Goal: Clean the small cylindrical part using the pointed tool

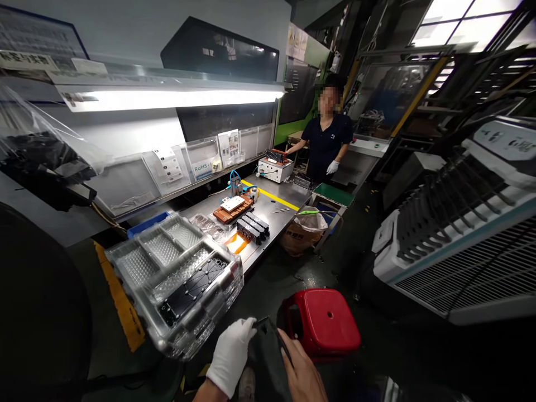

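Black flat part [270, 357] is held low above the floor, clamped between the gloved left hand [231, 354] and bare right hand [302, 371]; it could be dropped, or knocked against the overhanging clear tray stack [178, 282].

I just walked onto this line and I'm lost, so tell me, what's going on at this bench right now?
The person wearing the camera holds a black flat part between a white-gloved left hand and a bare right hand, low beside a red stool. A stack of clear plastic trays sits at the bench edge, with one black part in the top tray. Further along, a co-worker in a dark shirt rests a hand on a small white machine.
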{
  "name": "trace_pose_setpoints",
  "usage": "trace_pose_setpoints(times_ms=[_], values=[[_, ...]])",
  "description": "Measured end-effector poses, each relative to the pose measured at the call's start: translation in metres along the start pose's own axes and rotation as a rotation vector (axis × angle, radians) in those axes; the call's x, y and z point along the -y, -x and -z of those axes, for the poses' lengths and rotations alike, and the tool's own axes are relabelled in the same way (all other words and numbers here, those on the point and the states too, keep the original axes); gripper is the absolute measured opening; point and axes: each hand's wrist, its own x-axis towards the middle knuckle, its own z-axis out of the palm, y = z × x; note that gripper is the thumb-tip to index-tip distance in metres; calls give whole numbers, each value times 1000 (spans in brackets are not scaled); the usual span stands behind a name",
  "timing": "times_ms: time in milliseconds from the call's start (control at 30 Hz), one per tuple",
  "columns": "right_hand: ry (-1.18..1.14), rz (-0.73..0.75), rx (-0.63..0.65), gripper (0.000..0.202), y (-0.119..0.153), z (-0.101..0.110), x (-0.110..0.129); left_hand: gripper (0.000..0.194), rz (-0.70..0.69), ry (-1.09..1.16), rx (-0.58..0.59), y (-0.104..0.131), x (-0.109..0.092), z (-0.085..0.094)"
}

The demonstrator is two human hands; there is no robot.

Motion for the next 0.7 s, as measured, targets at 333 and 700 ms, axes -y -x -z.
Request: trace_pose_setpoints(times_ms=[333, 700], values=[[-712, -220, 16, 100, -18, -5, -32, 38, 379, 1204, 241, -16, -33, 42], [-925, -413, 96, 86, -32, 3, -90, 46, 795, 1812, 417, -34, -14, 22]])
